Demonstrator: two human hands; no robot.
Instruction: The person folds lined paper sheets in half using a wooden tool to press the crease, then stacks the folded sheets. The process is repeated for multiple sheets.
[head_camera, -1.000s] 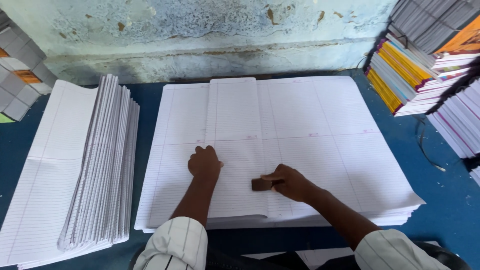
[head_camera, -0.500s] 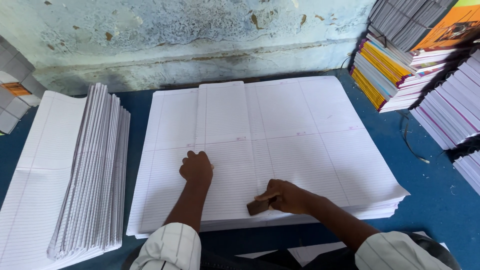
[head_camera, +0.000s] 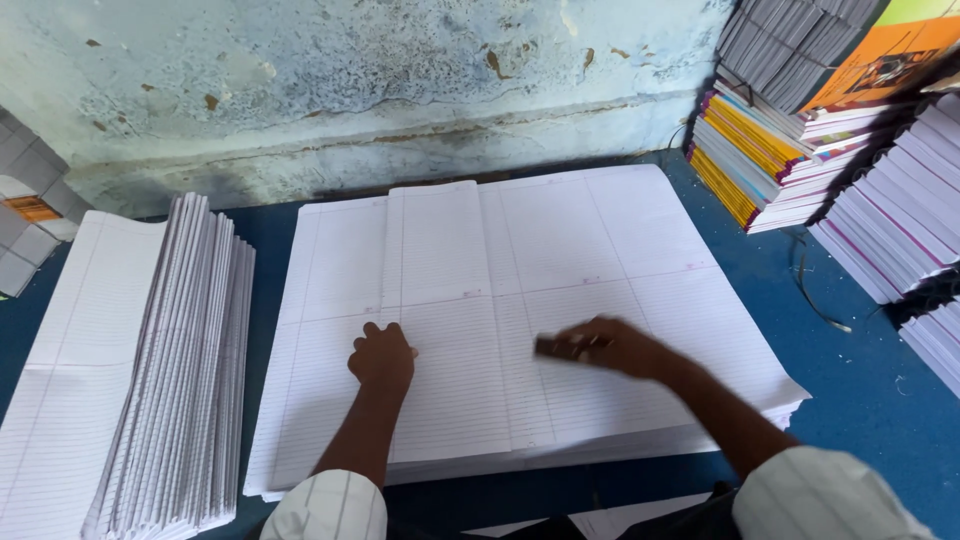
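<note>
Big stack of ruled sheets (head_camera: 560, 300) lies flat across the middle of the blue tabletop (head_camera: 860, 390), running from near the back edge to just short of the front edge. Top sheet is folded over on its left part, w/ a crease line approx. down the stack's left third.

Left hand (head_camera: 382, 358) is curled into a loose fist, knuckles pressing down on the top sheet, front-left area of the stack. Right hand (head_camera: 612, 346) is motion-blurred, clamped on a small dark block (head_camera: 556, 347) that sits on or just above the paper, front-centre. Hands are apart, block only in the right.

Handling, as a judgement: a single sheet is light, thin, floppy, and will buckle or crease if lifted from one corner; best taken at an edge w/ the other hand pinning the rest. Paper on paper is slippery, so the top sheets can skate off w/o a hand holding them down. The whole stack looks heavy & dense, not something to lift in one go. Block looks hard & rigid, easy to pinch across its short sides.

Around: folded sections (head_camera: 185, 370) stand fanned at the left edge on more ruled paper; finished notebooks (head_camera: 770, 160) are piled at the back-right corner & right edge. Dark cord (head_camera: 815, 290) lies by them.
</note>
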